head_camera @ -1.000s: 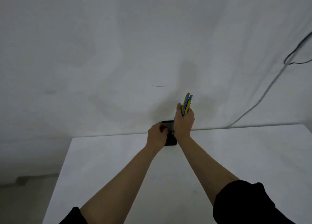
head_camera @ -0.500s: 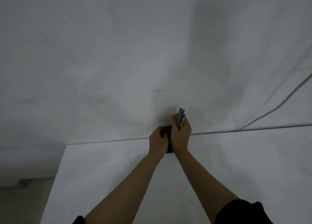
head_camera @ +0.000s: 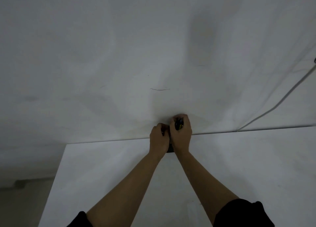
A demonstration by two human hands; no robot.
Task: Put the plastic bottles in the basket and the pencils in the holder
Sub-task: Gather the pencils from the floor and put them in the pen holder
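Note:
At the far edge of the white table [head_camera: 106, 167] stands a black pencil holder [head_camera: 170, 149], almost wholly hidden behind my two hands. My left hand [head_camera: 159, 138] grips its left side. My right hand [head_camera: 181, 134] is closed around a bundle of yellow and blue pencils [head_camera: 178, 125], whose ends barely show between the fingers above the holder. No bottles or basket are in view.
A white cloth backdrop [head_camera: 153, 55] hangs just behind the table's far edge. A grey cable [head_camera: 277, 105] runs down it at the right. The table's left edge drops to the floor [head_camera: 22, 201].
My right hand has come down with the pencils, so that far less of them sticks out above the fist. The left hand stays on the holder.

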